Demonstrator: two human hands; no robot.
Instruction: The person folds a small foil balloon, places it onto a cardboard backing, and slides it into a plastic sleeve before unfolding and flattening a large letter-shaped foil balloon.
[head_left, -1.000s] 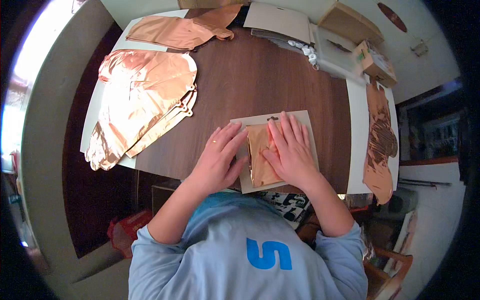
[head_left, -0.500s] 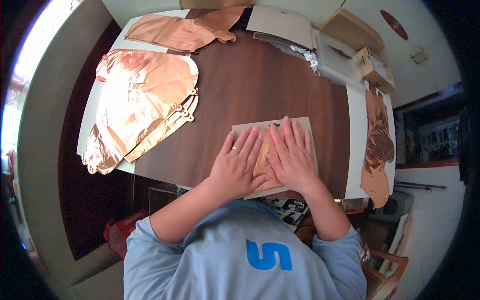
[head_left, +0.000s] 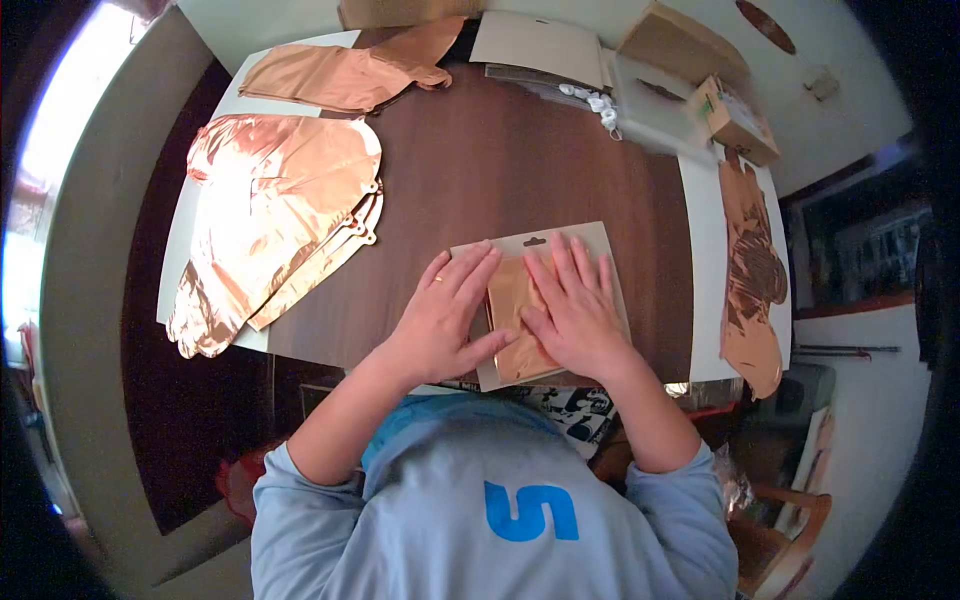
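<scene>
A folded copper-coloured foil piece (head_left: 512, 345) lies on a pale card (head_left: 612, 262) with a hanging slot, near the table's front edge. My right hand (head_left: 577, 315) rests flat on the foil's right part, fingers stretched out. Over the card's left edge lies my left hand (head_left: 447, 315), a ring on one finger, its thumb reaching onto the foil. Neither hand is closed round anything. Part of the foil is hidden under my hands.
On the brown table (head_left: 470, 150), large copper foil shapes (head_left: 290, 190) lie at the left, another (head_left: 350, 75) at the back left, and one (head_left: 750, 270) on the right edge. Pale cards (head_left: 545, 45), white ribbon (head_left: 597, 105) and a small box (head_left: 737, 120) stand at the back.
My left hand first slid right onto the foil, then back left to the card's edge. My right hand stays on the foil. The camera view has shifted slightly.
</scene>
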